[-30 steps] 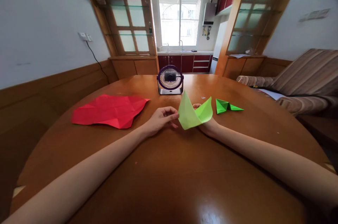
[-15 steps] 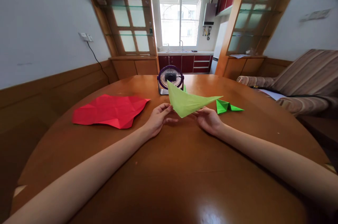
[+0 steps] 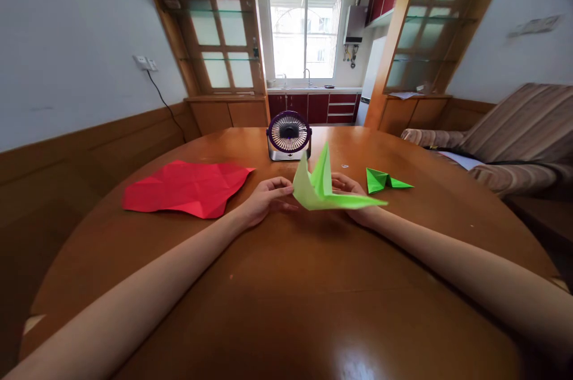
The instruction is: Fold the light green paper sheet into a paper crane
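Two hands: left hand (image 3: 264, 198) pinches light green paper (image 3: 320, 189) at 9 o'clock; right hand (image 3: 353, 192) grips behind, steadying its raised flaps.
Table (image 3: 286, 284): supports both wrists.

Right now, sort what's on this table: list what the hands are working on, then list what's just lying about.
In hand:
- light green folded paper, pinched by the left hand and right hand

Lying about:
- creased red paper sheet, flat on the table
- small dark green folded piece
- purple desk fan, beyond the hands
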Available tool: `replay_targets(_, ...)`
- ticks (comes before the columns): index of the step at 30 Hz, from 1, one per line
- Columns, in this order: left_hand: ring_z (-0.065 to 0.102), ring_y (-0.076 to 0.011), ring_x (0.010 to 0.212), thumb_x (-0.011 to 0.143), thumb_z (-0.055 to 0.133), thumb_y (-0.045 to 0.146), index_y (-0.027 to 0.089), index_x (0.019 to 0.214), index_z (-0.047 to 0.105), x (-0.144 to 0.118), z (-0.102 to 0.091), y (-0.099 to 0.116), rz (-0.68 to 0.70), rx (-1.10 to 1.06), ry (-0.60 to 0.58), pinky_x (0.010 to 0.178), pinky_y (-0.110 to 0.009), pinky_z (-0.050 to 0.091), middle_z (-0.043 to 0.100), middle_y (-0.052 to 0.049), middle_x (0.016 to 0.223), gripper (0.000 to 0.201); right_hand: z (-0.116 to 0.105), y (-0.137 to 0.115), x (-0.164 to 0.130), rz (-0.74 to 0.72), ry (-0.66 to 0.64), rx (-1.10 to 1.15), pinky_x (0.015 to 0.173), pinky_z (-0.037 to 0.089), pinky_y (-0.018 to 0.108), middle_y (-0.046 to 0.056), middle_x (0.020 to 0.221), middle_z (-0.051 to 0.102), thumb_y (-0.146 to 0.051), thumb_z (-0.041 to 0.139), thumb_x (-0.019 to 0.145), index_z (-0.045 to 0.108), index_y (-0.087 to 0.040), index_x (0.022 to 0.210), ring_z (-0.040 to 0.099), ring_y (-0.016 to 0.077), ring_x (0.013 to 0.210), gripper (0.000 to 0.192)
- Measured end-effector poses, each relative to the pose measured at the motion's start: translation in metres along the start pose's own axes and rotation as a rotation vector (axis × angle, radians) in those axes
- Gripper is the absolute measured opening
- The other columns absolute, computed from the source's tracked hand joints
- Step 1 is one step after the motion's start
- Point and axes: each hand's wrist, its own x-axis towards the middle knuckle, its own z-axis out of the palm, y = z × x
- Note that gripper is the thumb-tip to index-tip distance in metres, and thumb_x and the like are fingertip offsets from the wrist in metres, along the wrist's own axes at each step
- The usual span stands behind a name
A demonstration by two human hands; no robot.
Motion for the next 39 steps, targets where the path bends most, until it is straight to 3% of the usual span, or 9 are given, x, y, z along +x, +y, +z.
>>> replay_targets(5, 0.065, -0.0128, 0.069, 0.078, 0.069, 0.031, 0.014, 0.09, 0.063, 0.002, -0.005, 0.005, -0.028, 0.014, 0.031, 0.057, -0.02, 0.051, 0.067, -0.005, 0.08, 0.022, 0.003, -0.001, -0.002, 0.017, 0.042, -0.146, 0.069, 0.051, 0.03, 0.001, 0.08, 0.07, -0.033, 0.078, 0.066, 0.071, -0.02, 0.084, 0.063, 0.0141, 0.07, 0.023)
replay_targets(11, 0.066, -0.0162, 0.074, 0.084, 0.059, 0.041, 0.016, 0.099, 0.064, 0.001, -0.002, 0.017, -0.089, 0.039, 0.023, 0.055, -0.023, 0.052, 0.066, -0.009, 0.094, 0.03, 0.009, -0.004, -0.002, -0.004, 0.148, -0.21, 0.065, 0.049, 0.028, 0.0, 0.077, 0.069, -0.036, 0.078, 0.063, 0.07, -0.019, 0.077, 0.06, 0.0126, 0.066, 0.023)
replay_targets(18, 0.067, -0.0195, 0.089, 0.081, 0.066, 0.037, 0.022, 0.116, 0.061, -0.009, 0.007, 0.031, -0.019, 0.166, -0.016, 0.059, -0.022, 0.052, 0.062, -0.012, 0.118, 0.038, 0.001, 0.003, 0.003, -0.078, 0.291, -0.195, 0.058, 0.045, 0.026, -0.001, 0.072, 0.065, -0.032, 0.078, 0.06, 0.059, -0.02, 0.075, 0.058, 0.0127, 0.061, 0.027)
replay_targets(21, 0.063, -0.0245, 0.106, 0.077, 0.071, 0.03, 0.031, 0.128, 0.054, -0.023, 0.008, 0.03, 0.041, 0.333, -0.104, 0.075, -0.03, 0.054, 0.055, -0.01, 0.132, 0.054, 0.0, 0.003, 0.006, -0.087, 0.346, -0.186, 0.056, 0.044, 0.025, -0.002, 0.07, 0.062, -0.027, 0.077, 0.058, 0.056, -0.021, 0.075, 0.057, 0.0123, 0.06, 0.027)
replay_targets(24, 0.05, -0.0287, 0.125, 0.064, 0.081, 0.023, 0.037, 0.14, 0.041, -0.039, 0.006, 0.029, 0.137, 0.543, -0.21, 0.091, -0.037, 0.051, 0.041, -0.008, 0.147, 0.087, -0.001, 0.003, 0.007, -0.084, 0.363, -0.184, 0.057, 0.046, 0.026, -0.002, 0.072, 0.062, -0.024, 0.075, 0.057, 0.057, -0.021, 0.078, 0.058, 0.0131, 0.063, 0.028)
replay_targets(27, 0.04, -0.0318, 0.134, 0.057, 0.086, 0.023, 0.037, 0.145, 0.029, -0.048, 0.002, 0.029, 0.219, 0.794, -0.302, 0.101, -0.046, 0.043, 0.032, -0.008, 0.152, 0.106, -0.002, 0.003, 0.007, -0.096, 0.362, -0.2, 0.059, 0.048, 0.026, -0.001, 0.075, 0.063, -0.024, 0.074, 0.058, 0.059, -0.02, 0.081, 0.059, 0.0132, 0.066, 0.028)
replay_targets(30, 0.033, -0.0312, 0.138, 0.065, 0.08, 0.027, 0.035, 0.144, 0.033, -0.049, 0.0, 0.028, 0.306, 0.995, -0.325, 0.109, -0.05, 0.033, 0.036, -0.008, 0.15, 0.092, -0.001, 0.003, 0.006, -0.061, 0.35, -0.2, 0.057, 0.047, 0.026, -0.001, 0.076, 0.064, -0.025, 0.072, 0.06, 0.059, -0.021, 0.082, 0.06, 0.0136, 0.065, 0.026)
replay_targets(35, 0.048, -0.0274, 0.127, 0.082, 0.065, 0.03, 0.032, 0.134, 0.05, -0.045, -0.004, 0.022, 0.391, 1.079, -0.326, 0.099, -0.04, 0.044, 0.048, -0.01, 0.141, 0.054, 0.002, 0.0, 0.004, -0.021, 0.334, -0.211, 0.055, 0.047, 0.027, 0.0, 0.074, 0.066, -0.025, 0.071, 0.06, 0.059, -0.021, 0.08, 0.061, 0.0149, 0.063, 0.023)
replay_targets(39, 0.057, -0.0247, 0.117, 0.082, 0.065, 0.03, 0.031, 0.127, 0.058, -0.044, -0.004, 0.017, 0.478, 1.061, -0.248, 0.097, -0.037, 0.045, 0.06, -0.008, 0.128, 0.045, 0.001, 0.001, 0.004, 0.006, 0.333, -0.221, 0.051, 0.043, 0.026, -0.001, 0.07, 0.065, -0.025, 0.07, 0.061, 0.059, -0.022, 0.08, 0.059, 0.014, 0.058, 0.022)
